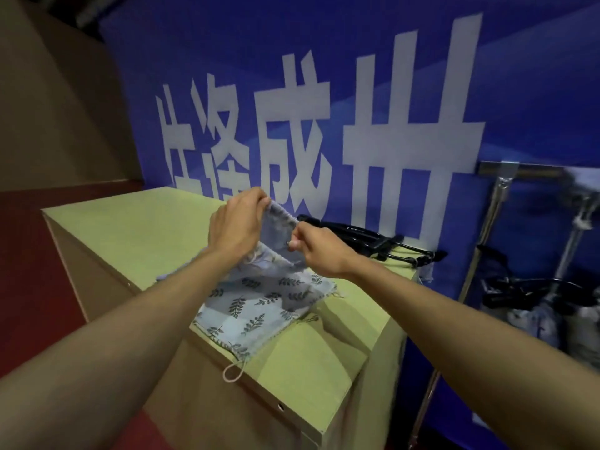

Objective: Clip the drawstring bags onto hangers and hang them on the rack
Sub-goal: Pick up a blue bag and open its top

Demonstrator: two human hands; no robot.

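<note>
Head view: your left hand (237,222) and right hand (319,251) have their fingers pinching the top hem of a pale blue-grey, leaf-print cloth drawstring bag (279,222). It is lifted above the yellow-green table (130,222), its lower part trailing onto the leaf-print cloth lying there. Hold that hem taut and flat so a clip can bite both layers. Black clip hangers (367,238) lie just behind your right hand. The metal rack (498,196) stands beyond the table's right edge, so you must reach across.
</note>
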